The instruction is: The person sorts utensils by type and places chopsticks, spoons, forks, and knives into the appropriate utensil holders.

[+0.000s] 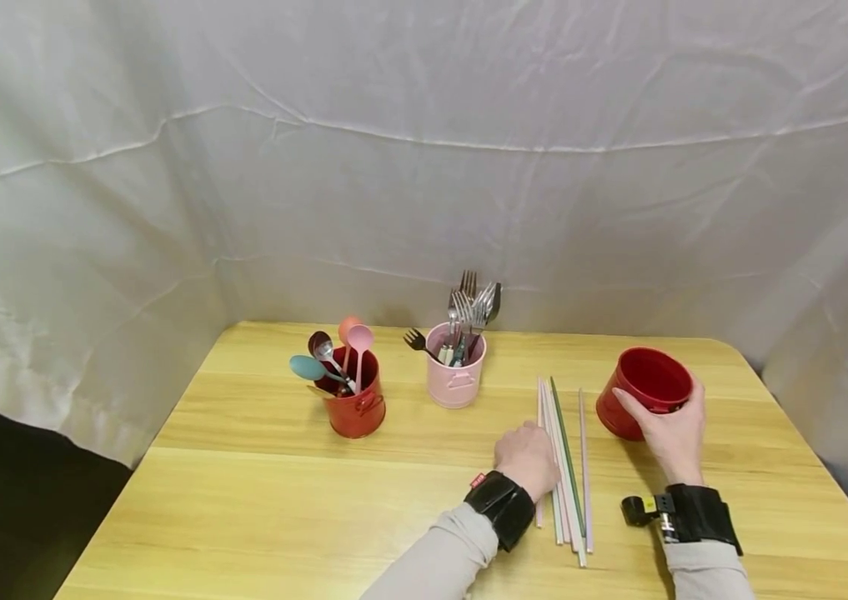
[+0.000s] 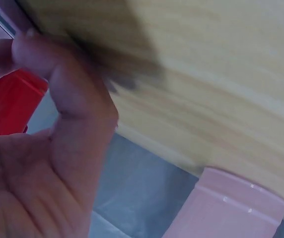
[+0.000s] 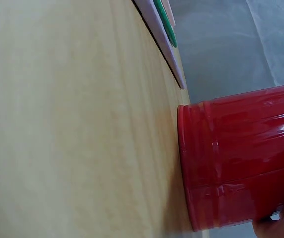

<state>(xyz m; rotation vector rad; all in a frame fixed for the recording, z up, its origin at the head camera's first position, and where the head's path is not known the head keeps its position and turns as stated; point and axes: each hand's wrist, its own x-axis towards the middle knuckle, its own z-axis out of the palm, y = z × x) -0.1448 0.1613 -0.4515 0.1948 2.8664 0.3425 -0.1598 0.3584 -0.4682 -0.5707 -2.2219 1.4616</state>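
Note:
My left hand point(image 1: 527, 457) has its fingers curled at the left side of a loose bundle of pastel and green chopsticks point(image 1: 564, 467) lying on the table. Thumb and forefinger meet at the chopsticks point(image 2: 5, 17) in the left wrist view; the hand hides part of a pink chopstick. With my right hand point(image 1: 674, 429) I grip an empty red bucket point(image 1: 622, 407) by its near side, thumb at the front and fingers round the right. That red bucket point(image 3: 246, 158) fills the right of the right wrist view, its base close on the table.
A red bucket point(image 1: 358, 417) of spoons stands on the left of the wooden table point(image 1: 266, 492). Beside it, a pink bucket point(image 1: 454, 383) holds forks and other cutlery, one black fork point(image 1: 420, 342) leaning out. Grey cloth point(image 1: 424, 192) hangs behind the table.

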